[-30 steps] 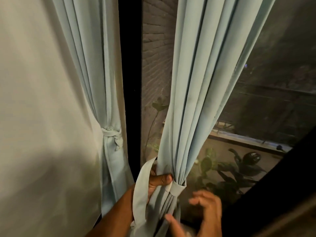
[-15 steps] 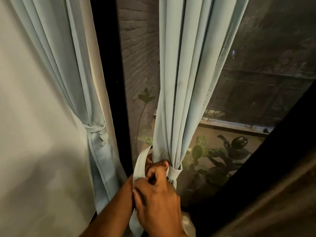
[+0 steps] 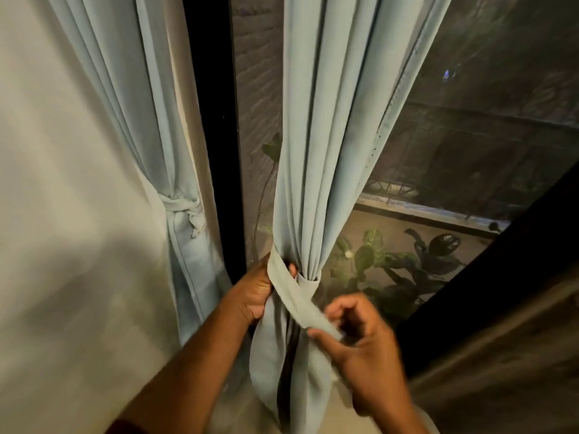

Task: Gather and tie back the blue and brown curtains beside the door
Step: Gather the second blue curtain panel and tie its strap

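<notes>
A pale blue curtain (image 3: 332,136) hangs gathered in the middle of the view, in front of dark glass. A matching fabric tie-back strip (image 3: 294,296) wraps its narrow waist and runs down to the right. My left hand (image 3: 253,292) grips the gathered curtain at the wrap, thumb in front. My right hand (image 3: 360,343) pinches the free end of the strip between thumb and fingers, lower right of the wrap. A second blue curtain (image 3: 141,120) on the left is bound by a knotted tie (image 3: 185,208). A brown curtain (image 3: 501,371) shows at the lower right.
A black door frame post (image 3: 216,136) stands between the two blue curtains. A pale wall (image 3: 62,214) fills the left. Leafy plants (image 3: 376,258) and a brick wall (image 3: 257,89) show through the glass. A dark diagonal frame edge (image 3: 488,277) crosses at right.
My right hand has come off my left hand and drawn the strip's free end down and to the right across the curtain's front. The view shifted slightly.
</notes>
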